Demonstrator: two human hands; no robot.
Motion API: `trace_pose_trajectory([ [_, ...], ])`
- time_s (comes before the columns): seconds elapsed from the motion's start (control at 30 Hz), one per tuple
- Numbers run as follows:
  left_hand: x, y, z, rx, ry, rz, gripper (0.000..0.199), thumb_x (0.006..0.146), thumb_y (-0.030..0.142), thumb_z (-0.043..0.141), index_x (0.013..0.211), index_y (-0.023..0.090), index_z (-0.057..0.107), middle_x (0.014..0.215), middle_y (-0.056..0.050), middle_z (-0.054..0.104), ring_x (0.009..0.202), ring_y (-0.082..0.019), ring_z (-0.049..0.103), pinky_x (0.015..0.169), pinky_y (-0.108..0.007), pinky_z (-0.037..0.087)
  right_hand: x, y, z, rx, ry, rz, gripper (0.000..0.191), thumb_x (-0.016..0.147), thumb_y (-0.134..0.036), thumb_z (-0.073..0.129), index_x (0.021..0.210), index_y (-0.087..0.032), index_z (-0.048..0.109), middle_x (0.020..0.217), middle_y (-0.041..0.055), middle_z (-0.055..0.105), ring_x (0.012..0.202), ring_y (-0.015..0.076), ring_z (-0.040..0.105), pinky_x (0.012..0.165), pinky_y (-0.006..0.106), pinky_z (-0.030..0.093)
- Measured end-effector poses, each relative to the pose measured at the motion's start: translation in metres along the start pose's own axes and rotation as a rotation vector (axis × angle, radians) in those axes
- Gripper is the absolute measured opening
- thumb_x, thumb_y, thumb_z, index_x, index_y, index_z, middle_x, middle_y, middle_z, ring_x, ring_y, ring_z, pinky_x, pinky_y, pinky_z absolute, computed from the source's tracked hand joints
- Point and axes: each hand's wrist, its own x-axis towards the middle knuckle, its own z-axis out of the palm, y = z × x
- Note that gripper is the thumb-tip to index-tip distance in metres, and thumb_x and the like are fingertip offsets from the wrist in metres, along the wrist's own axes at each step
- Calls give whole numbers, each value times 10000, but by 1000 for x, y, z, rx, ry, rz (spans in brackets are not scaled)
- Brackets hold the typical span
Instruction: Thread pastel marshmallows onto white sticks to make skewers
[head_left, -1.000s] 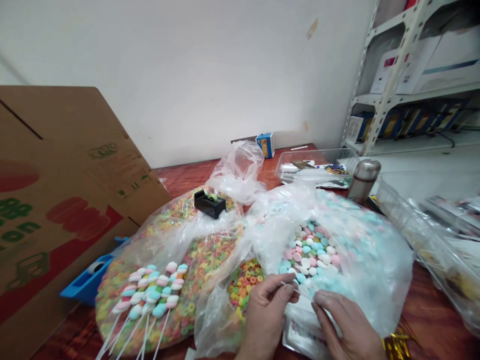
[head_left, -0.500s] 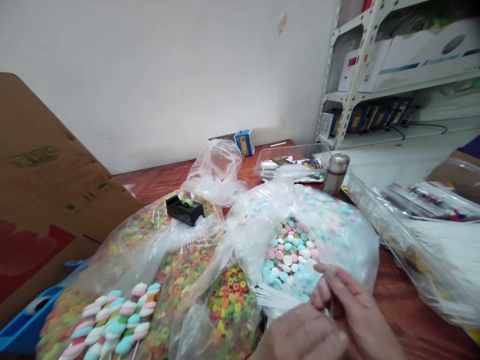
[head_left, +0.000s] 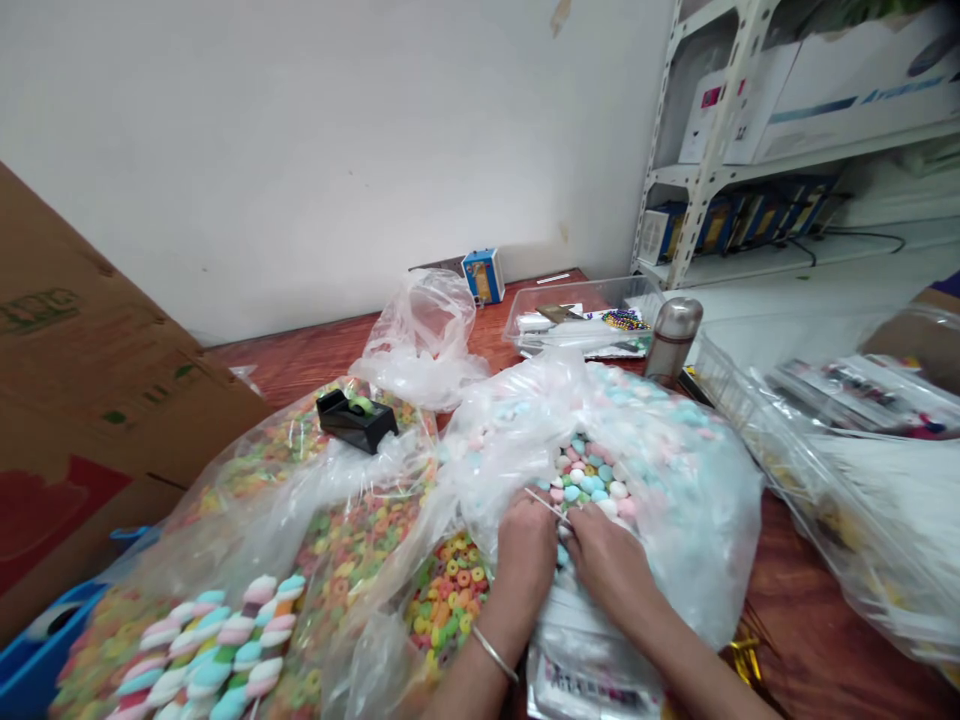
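Observation:
Both hands are over the opening of a clear plastic bag full of pastel pink, white and blue candies (head_left: 592,485). My left hand (head_left: 527,530), with a bangle at its wrist, has its fingers bent round a thin white stick (head_left: 546,505). The stick slants down to the right, its lower end near my right hand's fingertips. My right hand (head_left: 606,550) is curled among the candies, its fingers closed; what they hold is hidden. Under my forearms lies a clear packet (head_left: 592,680). Finished candy skewers (head_left: 217,650) rest on the left-hand bag.
Left is a bag of ring-shaped candies (head_left: 450,590) with a black tape dispenser (head_left: 358,420) on top. A cardboard box (head_left: 97,400) and blue tray (head_left: 52,650) flank it. Behind stand a metal flask (head_left: 673,340) and clear tray (head_left: 585,310); a larger clear bin (head_left: 787,480) is right.
Both hands have moved forward and left, from the near edge to the candy bag's opening. A thin white stick now shows across them. The view has shifted slightly.

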Motion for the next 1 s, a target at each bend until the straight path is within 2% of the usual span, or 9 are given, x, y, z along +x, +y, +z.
trace_pose_trajectory([
  [0.13, -8, 5, -9, -376, 74, -234, 116, 873, 248, 536, 891, 163, 613, 823, -54, 669, 756, -191, 628, 715, -315, 493, -8, 1, -31, 174, -95, -94, 170, 899, -277, 488, 827, -206, 625, 829, 10, 637, 805, 181, 583, 730, 263, 428],
  [0.27, -17, 17, -17, -1025, -85, -482, 294, 768, 347, 697, 979, 146, 657, 894, -68, 714, 774, -186, 668, 695, -288, 524, -21, -6, -50, 485, -128, -131, 248, 930, -365, 476, 912, -195, 656, 863, 5, 663, 818, 171, 607, 751, 259, 458],
  [0.37, -25, 26, -21, -1226, -124, -576, 336, 747, 376, 727, 990, 145, 707, 960, -80, 734, 843, -205, 678, 774, -327, 542, -25, -9, -49, 586, -92, -96, 229, 898, -369, 528, 918, -184, 661, 876, 19, 680, 840, 190, 614, 773, 280, 458],
  [0.53, -39, 35, -26, -1261, -62, -577, 412, 755, 412, 728, 1039, 113, 720, 1013, -120, 737, 886, -224, 681, 787, -326, 545, -22, -5, -42, 486, -78, -54, 206, 883, -343, 510, 882, -178, 632, 825, 12, 687, 785, 184, 620, 708, 270, 458],
  [0.63, -43, 36, -28, -1243, -84, -529, 444, 671, 319, 813, 1059, 128, 711, 1020, -116, 744, 932, -228, 679, 835, -320, 525, -23, -5, -42, 444, -67, -34, 165, 853, -321, 529, 810, -182, 605, 757, 4, 662, 737, 184, 612, 663, 272, 458],
  [0.73, -43, 34, -28, -1225, -22, -556, 450, 621, 280, 836, 1027, 127, 716, 951, -103, 757, 840, -210, 691, 780, -304, 530, -34, -11, -44, 317, -9, -15, 242, 867, -336, 524, 1037, -178, 593, 923, 40, 664, 786, 200, 626, 681, 304, 477],
  [0.87, -39, 30, -28, -1209, 125, -606, 450, 619, 299, 823, 1020, 129, 709, 921, -90, 752, 746, -183, 688, 712, -287, 534, -61, -18, -45, -60, 168, -125, 618, 928, -407, 455, 1481, -240, 237, 1366, 136, 499, 1062, 251, 623, 746, 347, 534],
  [0.93, -37, 30, -29, -1219, 179, -619, 426, 621, 290, 817, 998, 129, 702, 922, -87, 749, 738, -174, 688, 706, -280, 536, -72, -14, -40, -206, 204, -255, 604, 955, -391, 413, 1505, -262, 198, 1342, 118, 548, 1078, 239, 637, 735, 318, 552],
  [1.0, -36, 30, -31, -1227, 218, -632, 392, 623, 270, 810, 969, 127, 696, 914, -86, 747, 747, -174, 692, 703, -272, 539, -80, -7, -31, -352, 221, -348, 503, 969, -331, 390, 1462, -271, 312, 1142, 71, 687, 902, 205, 710, 622, 267, 553],
])
